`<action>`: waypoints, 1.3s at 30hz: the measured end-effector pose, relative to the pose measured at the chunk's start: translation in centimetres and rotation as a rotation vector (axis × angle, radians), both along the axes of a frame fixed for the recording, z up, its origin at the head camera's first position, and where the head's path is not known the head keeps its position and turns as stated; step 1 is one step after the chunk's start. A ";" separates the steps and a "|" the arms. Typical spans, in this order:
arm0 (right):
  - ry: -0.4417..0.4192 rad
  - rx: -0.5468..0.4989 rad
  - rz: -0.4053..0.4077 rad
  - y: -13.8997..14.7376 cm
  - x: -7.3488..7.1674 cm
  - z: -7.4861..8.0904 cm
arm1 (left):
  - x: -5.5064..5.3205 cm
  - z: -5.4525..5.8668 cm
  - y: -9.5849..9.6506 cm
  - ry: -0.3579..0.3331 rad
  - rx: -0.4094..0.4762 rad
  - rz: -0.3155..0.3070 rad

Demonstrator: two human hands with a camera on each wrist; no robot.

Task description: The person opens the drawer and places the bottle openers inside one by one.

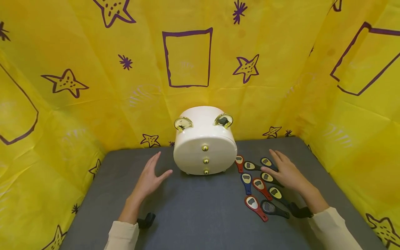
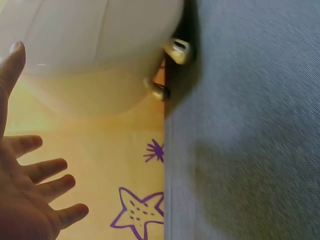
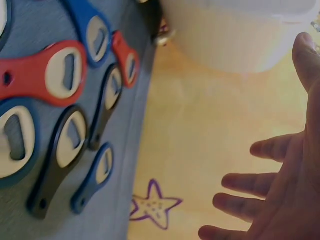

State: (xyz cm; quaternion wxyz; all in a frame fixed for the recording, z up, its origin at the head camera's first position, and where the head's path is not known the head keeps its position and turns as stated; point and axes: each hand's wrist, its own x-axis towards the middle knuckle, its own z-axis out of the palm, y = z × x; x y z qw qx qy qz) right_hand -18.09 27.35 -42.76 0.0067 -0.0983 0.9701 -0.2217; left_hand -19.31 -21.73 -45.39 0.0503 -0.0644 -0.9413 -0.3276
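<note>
Holds nothing in the left hand (image 1: 151, 177): released, fingers extended, thumb stretched out toward the white storage box (image 1: 192, 152), apart from it, off its left side. Holds nothing in the right hand (image 1: 287, 173) either: released too, fingers extended, thumb parted from them, raised to the right of the box, over the outer part of a group of bottle openers (image 1: 256, 208). At each wrist, a black fitting (image 1: 146, 221); above that, cream sleeves (image 1: 334, 229).

Between the two hands, the storage box, upright on a gray table (image 1: 187, 215). On its top, two gold-rimmed ears (image 1: 224, 121); down its front, three gold knobs (image 1: 206, 161) in a vertical row; beneath, small feet (image 2: 180, 52).

All to the right of the box and forward of it, nine bottle openers, lying flat with red, blue or dark bodies around pale or gray cut-out heads. Just beside the box's right edge, a red opener (image 1: 239, 164); to its right and forward, a blue opener (image 1: 246, 182); farther forward, a black opener (image 1: 273, 209).

Behind the box and to both sides, a yellow backdrop (image 1: 281, 21) with purple-outlined stars (image 1: 247, 68) and, above the box, a purple rectangle (image 1: 187, 33).
</note>
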 end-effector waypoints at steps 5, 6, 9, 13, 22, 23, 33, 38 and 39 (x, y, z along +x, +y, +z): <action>-0.021 -0.053 0.033 -0.9 -0.1 0.9 | -0.6 0.6 1.0 0.019 0.096 -0.029; -0.025 -0.064 0.042 -1.1 -0.1 1.0 | -0.7 0.7 1.3 0.023 0.113 -0.033; -0.041 -0.101 0.063 -1.8 -0.3 1.5 | -0.9 1.1 1.9 0.036 0.155 -0.039; -0.049 -0.143 0.083 -2.7 -0.3 2.1 | -1.2 1.4 2.5 0.066 0.207 -0.050; -0.025 -0.237 0.134 -4.5 -0.4 3.6 | -1.8 2.1 3.4 0.174 0.303 -0.106; -0.020 -0.247 0.145 -4.7 -0.4 3.7 | -1.9 2.1 3.5 0.184 0.310 -0.112; -0.036 -0.373 0.225 -7.0 -0.8 4.7 | -2.8 2.8 4.7 0.283 0.412 -0.151; -0.053 -0.441 0.247 -8.6 -1.3 4.8 | -3.4 3.3 5.3 0.308 0.489 -0.123; -0.050 -0.450 0.253 -9.0 -1.4 4.8 | -3.4 3.6 5.4 0.302 0.507 -0.114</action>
